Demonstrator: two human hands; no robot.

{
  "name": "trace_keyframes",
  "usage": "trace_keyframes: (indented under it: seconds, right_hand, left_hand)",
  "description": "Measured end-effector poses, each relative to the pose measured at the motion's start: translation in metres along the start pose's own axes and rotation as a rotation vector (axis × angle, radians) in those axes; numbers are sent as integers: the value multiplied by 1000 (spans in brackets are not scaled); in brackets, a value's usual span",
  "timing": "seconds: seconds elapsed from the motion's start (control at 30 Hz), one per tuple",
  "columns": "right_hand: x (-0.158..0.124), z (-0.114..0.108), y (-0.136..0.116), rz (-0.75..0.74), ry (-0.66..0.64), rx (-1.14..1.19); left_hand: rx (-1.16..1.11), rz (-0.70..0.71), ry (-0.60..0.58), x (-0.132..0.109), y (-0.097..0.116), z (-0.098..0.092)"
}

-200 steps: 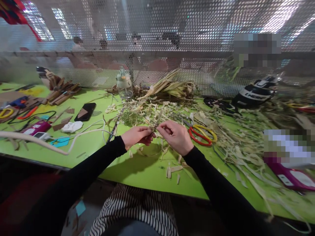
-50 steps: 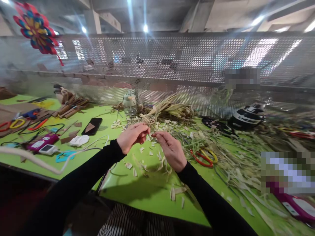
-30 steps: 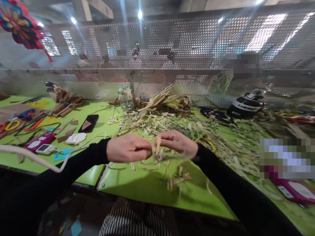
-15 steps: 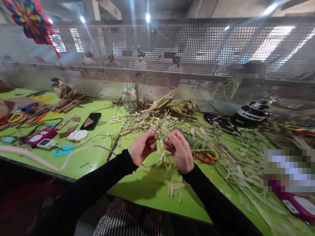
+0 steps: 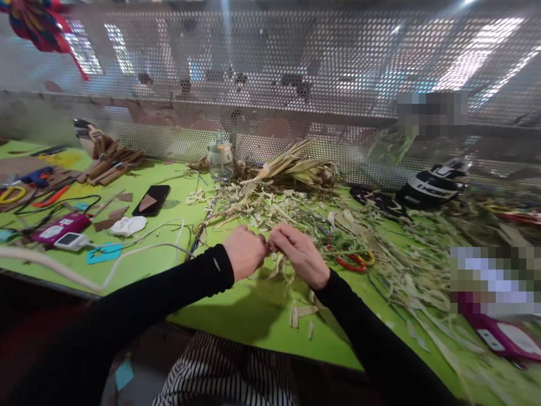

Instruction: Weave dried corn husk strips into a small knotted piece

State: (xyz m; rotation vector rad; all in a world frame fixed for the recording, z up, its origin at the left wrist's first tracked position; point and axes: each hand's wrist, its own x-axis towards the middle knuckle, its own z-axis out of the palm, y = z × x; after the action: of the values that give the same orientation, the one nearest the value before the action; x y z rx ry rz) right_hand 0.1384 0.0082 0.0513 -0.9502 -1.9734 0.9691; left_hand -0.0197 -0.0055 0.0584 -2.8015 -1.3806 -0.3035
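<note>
Left hand and right hand meet over the tabletop, fingertips touching or nearly so. Both narrow, fingers curled in; whatever sits between the fingertips is too small and hidden to make out. Back of left hand faces the camera; right has thumb and forefinger brought together, pointing at the left.

Husk scraps: loose pile just beyond the hands, pale shreds mixed with green bits, some lying below the fingers too. Husk bundle behind the pile, up near the perforated screen. Clear bottle stands upright at its left end.

Scissors just right of the right hand, red and yellow handles showing, partly covered by green stems. Black bottle further back on the right, tilted.

Left side: phone lying flat with a brown scrap on it, white lump nearer, then blue card and magenta power strip. Brown rolls stacked behind those.
</note>
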Motion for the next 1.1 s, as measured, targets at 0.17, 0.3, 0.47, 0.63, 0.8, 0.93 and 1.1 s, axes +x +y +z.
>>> trace_keyframes:
  seconds: [0.17, 0.3, 0.47, 0.63, 0.8, 0.93, 1.1]
  right_hand:
    - [1, -9, -3, 192, -142, 275]
    - [4, -20, 2, 230, -86, 360]
    - [7, -13, 7, 123, 128, 651]
    - [5, 0, 3, 62, 157, 864]
    - [6, 5, 17, 72, 224, 594]
    - [5, 8, 24, 42, 227, 491]
    - [-4, 10, 17, -100, 160, 99]
  left_hand:
    - [-236, 242, -290, -3, -16, -31]
    - [-1041, 300, -441, -4, -26, -32]
    - [-2032, -302, 257, 5, -9, -2]
    - [-2211, -601, 301, 20, 12, 22]
    - [-2146, -657, 393, 25, 16, 25]
    - [-2029, -651, 438, 25, 10, 28]
    - [-1439, -577, 544, 23, 0, 32]
